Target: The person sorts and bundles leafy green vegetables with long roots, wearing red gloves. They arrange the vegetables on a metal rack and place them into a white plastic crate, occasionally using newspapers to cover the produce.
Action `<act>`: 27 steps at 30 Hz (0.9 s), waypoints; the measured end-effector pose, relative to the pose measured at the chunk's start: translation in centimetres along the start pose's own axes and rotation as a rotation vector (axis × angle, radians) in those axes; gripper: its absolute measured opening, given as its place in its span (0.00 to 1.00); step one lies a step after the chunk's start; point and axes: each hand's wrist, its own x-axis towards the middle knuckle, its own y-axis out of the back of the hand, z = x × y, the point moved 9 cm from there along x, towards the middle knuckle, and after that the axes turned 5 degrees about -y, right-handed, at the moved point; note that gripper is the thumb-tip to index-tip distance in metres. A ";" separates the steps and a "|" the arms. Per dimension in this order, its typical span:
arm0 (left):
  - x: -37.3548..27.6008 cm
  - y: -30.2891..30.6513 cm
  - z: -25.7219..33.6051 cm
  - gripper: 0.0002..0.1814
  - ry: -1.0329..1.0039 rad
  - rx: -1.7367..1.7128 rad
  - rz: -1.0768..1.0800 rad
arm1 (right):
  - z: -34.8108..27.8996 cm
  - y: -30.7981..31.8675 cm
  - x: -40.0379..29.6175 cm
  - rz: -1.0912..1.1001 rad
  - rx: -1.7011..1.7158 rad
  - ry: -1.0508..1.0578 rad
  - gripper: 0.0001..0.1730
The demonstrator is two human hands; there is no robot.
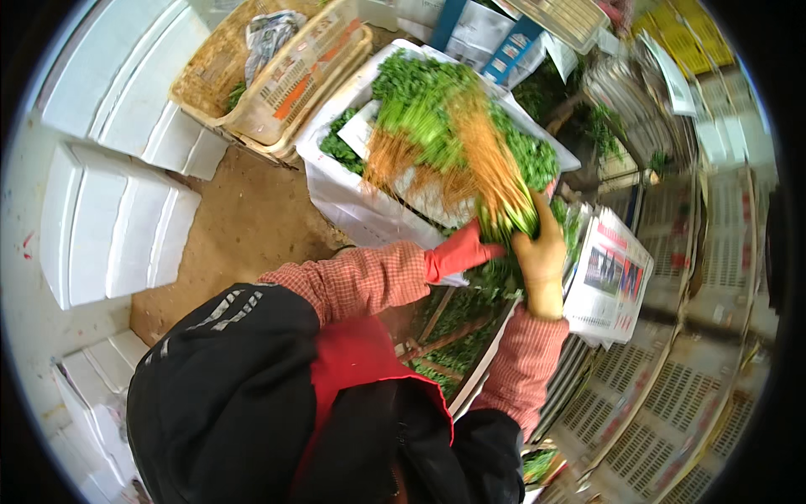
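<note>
Both my hands hold a bunch of leafy greens whose long orange-brown roots point away from me. My right hand, in a tan glove, grips it from the right near the pale stems. From the left, my left hand in a red glove closes on the leafy end; its fingers are partly hidden. The bunch is blurred. Below and beyond it stands a white foam box, holding more rooted bunches with their roots turned towards me. A white sheet lies among the leaves.
Stacked plastic baskets stand behind left, the top one holding crumpled newspaper. White foam boxes line the left side. Folded newspapers lie right of my hand, beside slatted crates. Loose greens lie below my arms.
</note>
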 end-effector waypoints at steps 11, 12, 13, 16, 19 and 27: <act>7.7 21.1 -7.6 0.25 -0.075 -0.621 0.782 | -19.5 -27.4 18.0 -0.771 -0.676 0.657 0.25; 8.2 21.5 -8.8 0.23 -0.075 -0.657 0.808 | -18.9 -29.1 18.1 -0.809 -0.705 0.648 0.25; 8.9 21.9 -11.1 0.22 -0.105 -0.696 0.766 | -18.7 -30.3 17.9 -0.837 -0.717 0.688 0.24; 9.9 27.1 -20.1 0.20 -0.285 -0.756 0.724 | -17.7 -38.7 17.8 -0.831 -0.759 0.957 0.17; 8.6 28.6 -20.0 0.20 -0.126 -0.256 0.583 | -15.4 -42.8 18.4 -0.724 -0.644 0.951 0.21; 0.7 31.6 -3.9 0.13 0.475 -0.364 0.587 | -16.2 -35.6 18.6 -0.363 -0.410 0.927 0.21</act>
